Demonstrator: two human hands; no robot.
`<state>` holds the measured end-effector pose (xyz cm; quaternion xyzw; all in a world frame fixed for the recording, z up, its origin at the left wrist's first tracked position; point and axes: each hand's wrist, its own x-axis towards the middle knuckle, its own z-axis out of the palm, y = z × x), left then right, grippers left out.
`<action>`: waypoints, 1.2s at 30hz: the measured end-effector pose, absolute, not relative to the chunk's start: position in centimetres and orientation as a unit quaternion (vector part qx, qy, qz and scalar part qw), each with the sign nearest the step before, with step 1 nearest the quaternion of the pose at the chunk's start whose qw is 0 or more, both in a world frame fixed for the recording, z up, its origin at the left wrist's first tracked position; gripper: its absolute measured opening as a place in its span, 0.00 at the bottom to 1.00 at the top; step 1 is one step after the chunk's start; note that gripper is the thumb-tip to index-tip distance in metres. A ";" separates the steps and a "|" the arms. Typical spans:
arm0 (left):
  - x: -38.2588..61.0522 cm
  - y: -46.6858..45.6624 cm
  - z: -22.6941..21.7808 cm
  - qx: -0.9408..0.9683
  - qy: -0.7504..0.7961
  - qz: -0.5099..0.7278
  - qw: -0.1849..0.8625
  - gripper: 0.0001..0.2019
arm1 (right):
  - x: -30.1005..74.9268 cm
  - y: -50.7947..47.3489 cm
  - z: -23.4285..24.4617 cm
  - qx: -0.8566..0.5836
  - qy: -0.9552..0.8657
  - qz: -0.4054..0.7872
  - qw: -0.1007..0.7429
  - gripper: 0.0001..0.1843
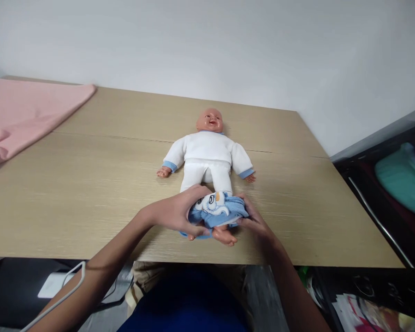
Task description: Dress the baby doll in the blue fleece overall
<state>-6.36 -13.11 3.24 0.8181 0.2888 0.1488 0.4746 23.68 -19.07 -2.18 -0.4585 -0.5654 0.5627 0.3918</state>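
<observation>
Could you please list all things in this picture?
Doll: 1, white clothes, on table
Garment: 1, blue and white, doll's lower legs
Cloth: 1, pink, table's left end
Table: 1, light brown, centre
Wall: 1, whitish, behind table
Unclear object: 1, teal, far right
Furniture: count unclear, black, right
Seat: 1, black, lower left
Flat object: 1, white, on seat
Cable: 1, white, lower left
Packets: several, mixed colours, lower right
Trousers: 1, beige, below table
Shirt: 1, blue, bottom centre
Left hand: 1, bare, on garment
Right hand: 1, bare, on garment
</observation>
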 end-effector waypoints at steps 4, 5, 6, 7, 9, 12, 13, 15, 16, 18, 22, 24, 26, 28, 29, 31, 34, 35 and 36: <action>-7.4 -14.9 2.7 0.812 0.339 0.230 0.416 0.18 | 24.2 -18.9 -1.3 -0.427 -0.665 0.497 0.358 0.22; -7.8 -15.5 2.3 0.799 0.360 0.254 0.410 0.17 | 24.1 -18.6 -0.9 -0.429 -0.691 0.459 0.358 0.19; -8.4 -16.0 1.8 0.786 0.381 0.275 0.403 0.17 | 23.9 -18.3 -0.4 -0.433 -0.715 0.418 0.355 0.16; -8.9 -16.6 1.3 0.775 0.403 0.286 0.394 0.19 | 23.7 -17.8 0.2 -0.437 -0.738 0.379 0.347 0.13; -10.1 -17.5 0.4 0.757 0.441 0.294 0.383 0.21 | 23.2 -16.8 1.3 -0.435 -0.777 0.321 0.322 0.08; -11.2 -18.3 -0.3 0.720 0.462 0.291 0.428 0.20 | 22.5 -15.3 1.7 -0.437 -0.781 0.314 0.318 0.07; -11.3 -18.4 -0.4 0.709 0.461 0.291 0.448 0.19 | 22.4 -14.9 1.4 -0.448 -0.765 0.328 0.328 0.08; -11.1 -18.5 -0.5 0.693 0.460 0.296 0.469 0.17 | 22.1 -14.0 0.4 -0.473 -0.725 0.358 0.350 0.11; -10.9 -18.5 -0.6 0.689 0.461 0.302 0.470 0.17 | 22.0 -13.7 -0.2 -0.481 -0.710 0.369 0.358 0.12; -10.4 -18.2 -0.9 0.677 0.466 0.320 0.472 0.18 | 22.0 -13.0 -1.1 -0.478 -0.702 0.384 0.361 0.13; -9.9 -17.7 -2.1 0.637 0.468 0.349 0.504 0.22 | 22.6 -12.3 -0.8 -0.437 -0.757 0.362 0.324 0.10; -10.0 -17.6 -2.6 0.655 0.471 0.342 0.482 0.19 | 22.9 -12.3 0.1 -0.420 -0.795 0.311 0.309 0.09; -10.1 -17.7 -2.8 0.691 0.478 0.332 0.429 0.15 | 23.1 -12.4 0.9 -0.407 -0.824 0.252 0.302 0.09; -10.0 -17.7 -3.0 0.706 0.487 0.334 0.390 0.14 | 22.9 -12.5 1.2 -0.396 -0.842 0.207 0.302 0.07; -9.8 -17.6 -3.0 0.702 0.490 0.340 0.389 0.14 | 22.8 -12.5 1.1 -0.395 -0.846 0.192 0.303 0.06; -9.4 -17.1 -3.2 0.679 0.495 0.352 0.413 0.13 | 22.5 -12.4 0.6 -0.406 -0.843 0.174 0.306 0.05; -8.7 -15.0 -3.7 0.640 0.516 0.381 0.424 0.12 | 22.0 -11.7 -0.6 -0.454 -0.814 0.163 0.324 0.07; -8.5 -14.2 -4.0 0.635 0.520 0.395 0.412 0.12 | 21.8 -11.4 -1.0 -0.471 -0.801 0.165 0.332 0.08; -8.4 -13.3 -4.3 0.635 0.519 0.410 0.400 0.12 | 21.7 -11.1 -1.4 -0.482 -0.789 0.172 0.340 0.09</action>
